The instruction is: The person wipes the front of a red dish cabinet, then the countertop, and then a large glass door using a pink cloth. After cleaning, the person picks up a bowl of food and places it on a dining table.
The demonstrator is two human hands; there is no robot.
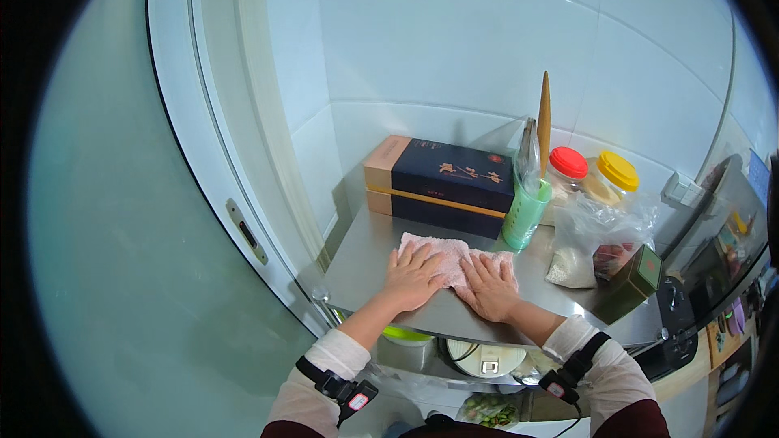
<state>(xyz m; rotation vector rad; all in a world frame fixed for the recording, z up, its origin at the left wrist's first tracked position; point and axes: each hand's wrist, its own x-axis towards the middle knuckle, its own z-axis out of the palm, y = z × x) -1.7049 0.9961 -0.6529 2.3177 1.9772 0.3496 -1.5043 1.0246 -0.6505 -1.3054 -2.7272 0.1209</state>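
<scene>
A pink cloth [450, 256] lies spread on the steel shelf top [369, 264]. On its left part rests my left hand [414, 277], palm down with the fingers stretched out. My right hand [491, 285] presses flat on the cloth's right part, fingers apart. Just behind the cloth stands a dark blue and rose-gold box [442, 182]. A green plastic holder [526, 215] with a wooden pointed tool [544, 126] and wrapped utensils is close behind my right hand.
Right of the cloth are a plastic bag of white grains [573, 266], a dark green tin [629, 285], a red-lidded jar [566, 165] and a yellow-lidded jar [613, 177]. A sliding glass door [162, 276] stands at left. Below sits a white appliance [487, 358].
</scene>
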